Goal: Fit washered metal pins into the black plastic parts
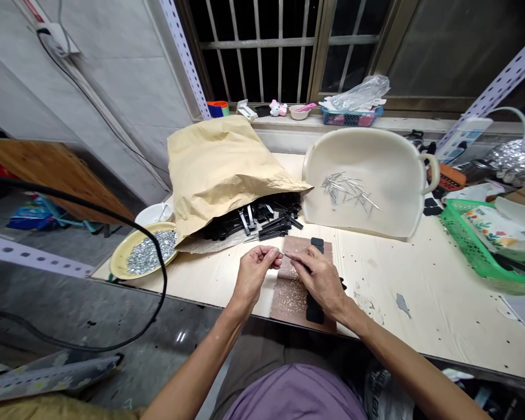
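Note:
My left hand (256,269) is curled in a pinch, its fingertips on a thin silver pin (283,254) that runs across to my right hand (318,277). My right hand is closed on a long black plastic piece (315,308) that sticks out past my wrist at the near end and past my fingers at the far end. Both hands hover over a brown speckled board (291,296) at the table's front edge. Behind them a brown paper sack (221,166) lies on its side, spilling several black plastic pieces (269,220).
A cream plastic scoop (367,154) holds several silver pins (347,191). At left, a yellow plate (121,265) is filled with small metal bits and a white bowl (151,213) sits behind it. A green basket (485,248) stands at right. A black cable (126,224) loops at left.

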A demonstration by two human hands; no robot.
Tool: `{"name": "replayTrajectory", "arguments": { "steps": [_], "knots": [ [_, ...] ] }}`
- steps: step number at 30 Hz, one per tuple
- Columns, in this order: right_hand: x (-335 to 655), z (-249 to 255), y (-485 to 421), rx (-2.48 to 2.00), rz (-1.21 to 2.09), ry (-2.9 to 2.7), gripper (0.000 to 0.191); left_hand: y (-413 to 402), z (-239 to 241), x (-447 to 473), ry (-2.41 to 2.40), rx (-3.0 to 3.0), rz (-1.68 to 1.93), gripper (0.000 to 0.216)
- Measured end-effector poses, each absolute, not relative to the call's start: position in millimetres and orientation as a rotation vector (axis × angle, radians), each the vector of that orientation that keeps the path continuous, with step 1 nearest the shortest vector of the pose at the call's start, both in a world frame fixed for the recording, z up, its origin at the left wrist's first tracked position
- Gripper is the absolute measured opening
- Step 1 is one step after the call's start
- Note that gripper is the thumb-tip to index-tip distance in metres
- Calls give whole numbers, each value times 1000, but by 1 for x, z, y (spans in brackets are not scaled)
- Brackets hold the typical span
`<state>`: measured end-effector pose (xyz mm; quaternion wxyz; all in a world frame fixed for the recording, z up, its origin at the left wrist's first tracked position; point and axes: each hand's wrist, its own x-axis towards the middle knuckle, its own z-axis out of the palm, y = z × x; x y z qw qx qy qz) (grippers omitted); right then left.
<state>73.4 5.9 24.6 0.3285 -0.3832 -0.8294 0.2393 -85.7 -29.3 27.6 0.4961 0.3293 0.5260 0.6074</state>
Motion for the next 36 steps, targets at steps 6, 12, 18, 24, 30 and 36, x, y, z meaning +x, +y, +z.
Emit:
{"name": "replayTrajectory", "arguments": {
  "steps": [6,12,18,24,30,36],
  "knots": [
    [79,29,3,-1005,551,-2169,28,-27,27,-80,1286,806,1513,24],
    [78,22,4,-1061,487,-2183,28,-19,22,-72,1252,718,1551,27],
    [77,10,9,-1119,418,-2217,28,-13,14,-61,1207,583,1554,29],
    [78,9,8,-1151,411,-2216,26,-17,9,-61,1182,574,1550,28],
    [81,12,10,-1188,368,-2253,18,-14,7,-71,1137,553,1463,31],
    [84,15,13,-1170,122,-2345,19,-8,5,-78,1091,496,1327,36]
  ]
}}
